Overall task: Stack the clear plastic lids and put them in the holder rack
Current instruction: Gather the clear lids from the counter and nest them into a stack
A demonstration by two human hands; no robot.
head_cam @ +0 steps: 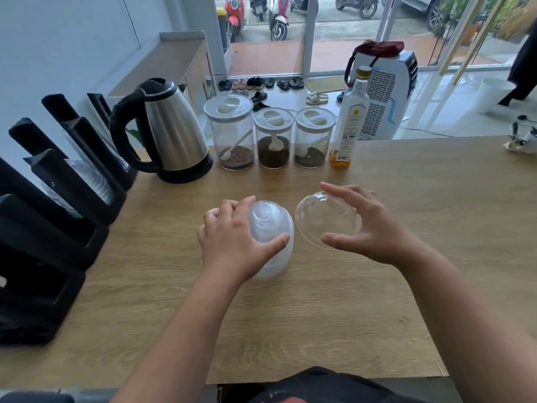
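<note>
While the left hand [232,242] wraps around a stack of nested lids [271,228], thumb on the near side and fingers curled over the far side, the right hand [369,225] grips a single clear dome lid [324,218] by its rim, thumb below and fingers spread along the top edge. That lid is thin, glossy and see-through, a shallow rounded bowl tilted with its opening turned toward the stack, just beside it and not touching. The stack looks milky where the layers overlap, a rounded column with ringed ridges at its top, its base resting on the wooden table [406,286], which has a pale, matte grain. At the left edge stands the holder rack [58,205], black and matte with angled slots; ribbed clear plastic pieces already sit in some of them. Beyond the hands are a brushed-steel kettle [171,132] with a black handle, three clear cylindrical jars [273,138] with white lids, scoops and dark grainy contents, and a tall glass bottle [350,117] holding amber liquid.
</note>
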